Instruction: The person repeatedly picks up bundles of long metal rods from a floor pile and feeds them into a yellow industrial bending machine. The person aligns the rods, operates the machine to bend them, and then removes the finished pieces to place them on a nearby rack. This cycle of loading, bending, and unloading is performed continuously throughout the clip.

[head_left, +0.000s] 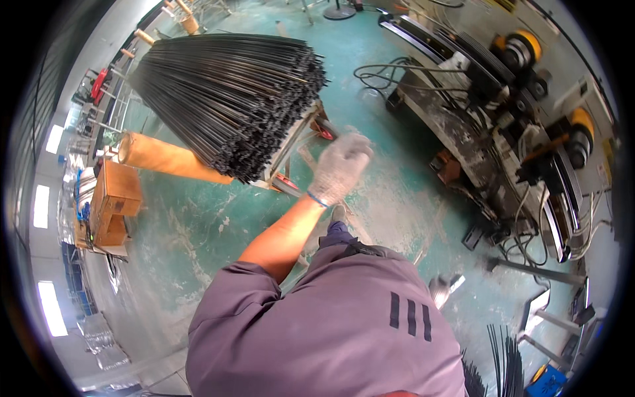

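Observation:
My left hand (340, 167), in a pale work glove with a blue cuff edge, reaches out in front of my body over the green floor. Its fingers are smeared by motion and nothing shows in it. Just left of it and beyond lies a large bundle of thin black rods (231, 96), their near ends bunched on a metal stand (286, 149). What seems to be my right hand (439, 290), a blurred gloved shape, shows past the right side of my torso. A short pale bright piece (457, 283) is beside it; whether it is held I cannot tell.
At the right runs a dark workbench (456, 129) with yellow-and-black motors (522, 47) and loose cables (390, 69). Under the rods lies an orange-brown roll (169, 155), near a wooden box (118, 192). More black rods (506, 364) stand at the lower right, by a blue container (548, 382).

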A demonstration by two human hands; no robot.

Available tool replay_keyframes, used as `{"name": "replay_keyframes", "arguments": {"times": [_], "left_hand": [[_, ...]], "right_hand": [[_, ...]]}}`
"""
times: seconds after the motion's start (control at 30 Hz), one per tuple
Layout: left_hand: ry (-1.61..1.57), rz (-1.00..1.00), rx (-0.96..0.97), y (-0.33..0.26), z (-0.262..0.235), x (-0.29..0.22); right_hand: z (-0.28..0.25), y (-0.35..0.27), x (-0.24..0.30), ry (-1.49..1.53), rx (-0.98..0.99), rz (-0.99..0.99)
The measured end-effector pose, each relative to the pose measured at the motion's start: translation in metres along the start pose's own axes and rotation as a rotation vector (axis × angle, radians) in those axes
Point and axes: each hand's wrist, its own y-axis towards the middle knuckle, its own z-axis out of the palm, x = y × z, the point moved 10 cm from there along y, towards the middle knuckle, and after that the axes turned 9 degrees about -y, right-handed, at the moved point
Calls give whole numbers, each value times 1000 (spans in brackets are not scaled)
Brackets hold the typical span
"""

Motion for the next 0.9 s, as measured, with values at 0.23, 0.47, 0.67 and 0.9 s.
{"name": "replay_keyframes", "arguments": {"times": [0.23, 0.47, 0.67, 0.9], "left_hand": [[250, 289, -512, 15, -246, -34], [33, 44, -582, 7, -329, 45], [39, 86, -668, 0, -318, 26], [-107, -2, -633, 1, -322, 40]], "right_hand": [[-105, -14, 475, 284, -65, -715], [-10, -180, 778, -243, 47, -1324], [71, -218, 853, -674, -19, -1270], [95, -230, 869, -722, 189, -1360]]}}
